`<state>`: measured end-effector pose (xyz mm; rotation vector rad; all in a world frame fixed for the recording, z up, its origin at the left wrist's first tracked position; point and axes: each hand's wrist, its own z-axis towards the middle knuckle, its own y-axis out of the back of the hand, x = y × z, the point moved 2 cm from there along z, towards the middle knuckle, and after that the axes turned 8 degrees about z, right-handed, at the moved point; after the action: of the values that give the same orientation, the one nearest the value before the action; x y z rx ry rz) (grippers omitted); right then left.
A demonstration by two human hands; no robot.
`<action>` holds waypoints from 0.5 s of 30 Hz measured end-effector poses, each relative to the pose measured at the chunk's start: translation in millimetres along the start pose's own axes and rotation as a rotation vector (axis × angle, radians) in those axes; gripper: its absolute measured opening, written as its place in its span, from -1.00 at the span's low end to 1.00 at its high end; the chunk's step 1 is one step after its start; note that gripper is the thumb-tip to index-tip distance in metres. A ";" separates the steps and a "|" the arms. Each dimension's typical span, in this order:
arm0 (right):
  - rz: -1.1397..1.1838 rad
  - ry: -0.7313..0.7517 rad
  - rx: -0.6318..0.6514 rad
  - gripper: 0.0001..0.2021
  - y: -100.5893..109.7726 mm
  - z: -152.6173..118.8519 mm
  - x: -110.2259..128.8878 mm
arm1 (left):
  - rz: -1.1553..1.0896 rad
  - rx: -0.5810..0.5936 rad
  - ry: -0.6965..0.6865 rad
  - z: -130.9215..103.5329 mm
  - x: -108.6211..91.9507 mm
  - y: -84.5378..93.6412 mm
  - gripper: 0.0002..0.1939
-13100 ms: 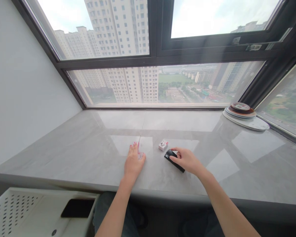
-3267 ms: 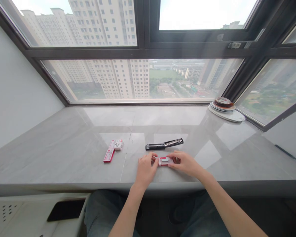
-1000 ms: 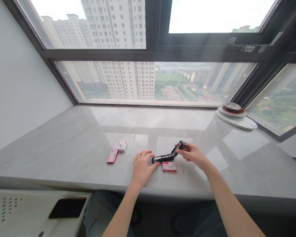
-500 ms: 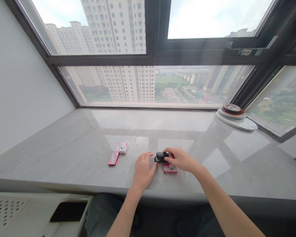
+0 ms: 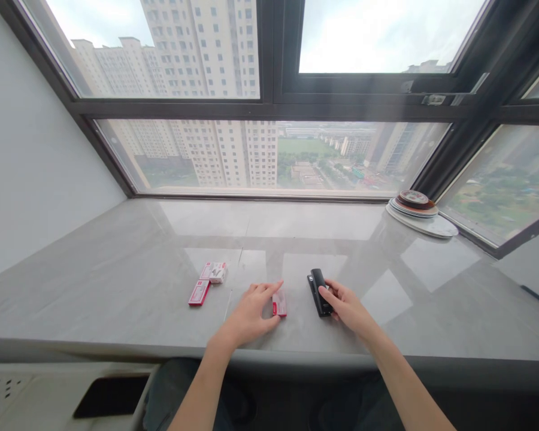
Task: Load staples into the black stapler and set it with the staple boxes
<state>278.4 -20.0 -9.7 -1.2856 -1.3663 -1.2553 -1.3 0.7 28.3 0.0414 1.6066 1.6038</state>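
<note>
In my right hand (image 5: 345,304) is a black stapler (image 5: 318,292), gripped near its lower end with the thumb on top. It points away from me, slightly tilted to the left. My left hand (image 5: 251,311) has its thumb and fingers around a small red-and-white staple box (image 5: 279,304), the index finger at its far edge and the thumb by its near edge. The hand partly hides the box's left side. Further left, a red-and-white box (image 5: 199,293) lies close to a whiter small box (image 5: 217,272) and another pinkish one.
A stack of plates (image 5: 417,209) stands on the grey stone counter (image 5: 130,269) at the back right corner, by the window. Below the counter's front edge at left are a white perforated seat or bin (image 5: 40,383) and a dark flat object (image 5: 110,396).
The stapler has turned from crosswise to lengthwise and moved right and nearer. The staple box from under it is now by my left hand, shifted left and turned. The view has shifted slightly.
</note>
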 end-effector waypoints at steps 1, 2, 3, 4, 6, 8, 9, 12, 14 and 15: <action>0.050 -0.003 0.003 -0.40 -8.8 -4.4 -1.0 | -0.018 -0.008 0.028 -1.9 4.2 2.1 -0.14; 0.083 0.004 0.000 -0.40 -18.1 -7.4 -1.0 | -0.028 -0.019 0.049 -2.6 6.1 2.1 -0.09; 0.101 0.017 -0.009 -0.40 -27.5 -8.9 -0.2 | -0.030 -0.029 0.061 -2.0 5.7 0.4 -0.07; 0.106 0.029 -0.018 -0.40 -36.5 -9.2 1.0 | -0.027 -0.037 0.065 -0.4 3.5 -2.7 -0.06; 0.090 0.041 -0.033 -0.39 -51.0 -7.4 3.5 | -0.020 -0.043 0.064 4.1 -4.3 -10.3 -0.05; 0.082 0.044 -0.058 -0.36 -58.6 -5.5 4.9 | -0.029 -0.043 0.063 7.3 -11.6 -15.5 -0.04; 0.097 0.045 -0.085 -0.35 -59.4 -5.6 4.9 | -0.036 -0.048 0.063 7.3 -13.5 -16.1 -0.05; 0.221 0.058 -0.208 -0.35 -52.6 -11.0 1.8 | 0.007 -0.172 0.135 -1.6 -3.1 -5.8 -0.28; 0.272 0.074 -0.272 -0.38 -45.7 -16.1 -1.9 | 0.150 -0.390 0.348 -16.8 20.7 11.0 -0.52; 0.257 0.086 -0.281 -0.39 -43.2 -17.9 -3.7 | 0.247 -0.512 0.501 -27.2 36.2 20.9 -0.57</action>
<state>235.0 -36.7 -15.8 -1.5257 -0.9521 -1.3356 -50.8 2.8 22.1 -0.4834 1.5332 2.3129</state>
